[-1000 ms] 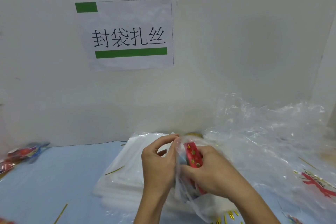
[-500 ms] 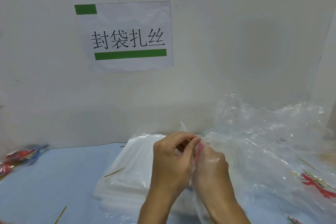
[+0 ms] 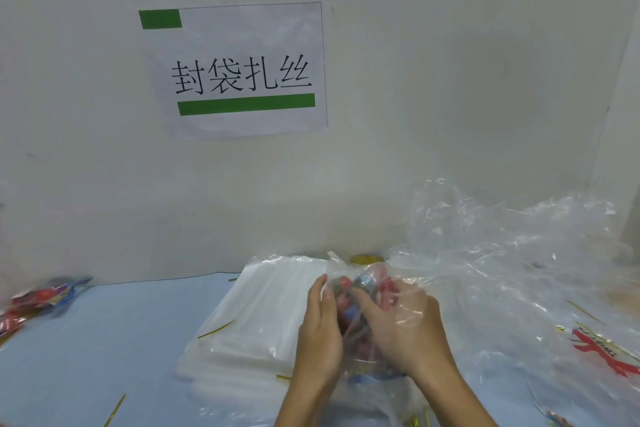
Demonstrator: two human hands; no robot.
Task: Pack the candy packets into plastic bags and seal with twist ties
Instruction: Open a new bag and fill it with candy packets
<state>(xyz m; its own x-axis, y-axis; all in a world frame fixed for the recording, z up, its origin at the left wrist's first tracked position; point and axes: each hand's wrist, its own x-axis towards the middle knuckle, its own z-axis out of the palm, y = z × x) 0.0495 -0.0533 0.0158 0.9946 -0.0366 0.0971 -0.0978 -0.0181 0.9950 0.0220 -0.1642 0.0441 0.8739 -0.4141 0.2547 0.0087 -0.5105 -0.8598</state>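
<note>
We are holding a bag of candy above the stack of bags.
Our left hand (image 3: 320, 333) and right hand (image 3: 403, 329) are clasping the clear bag (image 3: 349, 279), fingers curled round it and the candy packets (image 3: 386, 291) inside, over the stack of bags (image 3: 249, 319).

Bare blue worktop (image 3: 104, 340) lies open at the left, with only thin gold ties (image 3: 216, 328) scattered on it and candy packets (image 3: 38, 302) at the far left edge. A stack of flat bags (image 3: 249, 322) fills the middle just beside both hands, crumpled plastic (image 3: 502, 253) crowds the right, and the wall (image 3: 450, 80) closes off the back.
</note>
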